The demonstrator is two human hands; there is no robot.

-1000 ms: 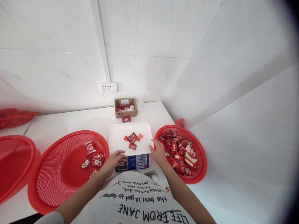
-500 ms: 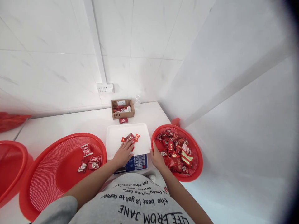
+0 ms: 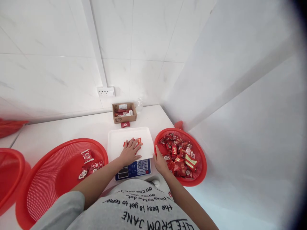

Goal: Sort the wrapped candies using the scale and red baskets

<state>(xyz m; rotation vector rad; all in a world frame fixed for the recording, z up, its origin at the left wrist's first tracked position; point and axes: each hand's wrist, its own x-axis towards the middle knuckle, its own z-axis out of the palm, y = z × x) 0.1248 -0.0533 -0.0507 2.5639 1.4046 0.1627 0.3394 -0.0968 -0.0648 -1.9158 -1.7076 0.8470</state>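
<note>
A white tray (image 3: 115, 137) rests on a scale with a blue keypad (image 3: 134, 170). On the tray lie several small red wrapped packets (image 3: 140, 141), partly covered by my left hand (image 3: 129, 154). That hand is palm down with its fingers spread over them. My right hand (image 3: 160, 163) is at the near left rim of a red basket (image 3: 204, 163), thumb and fingers closed around the edge beside the tray. Many red packets (image 3: 179, 158) fill this basket, among them one with pale green stripes.
To the left, a larger red mesh basket (image 3: 35, 191) holds several red-and-white packets (image 3: 87, 156). Another red basket (image 3: 21, 179) stands at the far left. Behind the tray are a cardboard box (image 3: 126, 118) of packets, a single red packet (image 3: 125, 125) and clear plastic (image 3: 139, 104).
My left hand has slid slightly forward and right over the packets, covering more of them, with its fingers more spread. My right hand stays at the basket rim. The view has shifted slightly.
</note>
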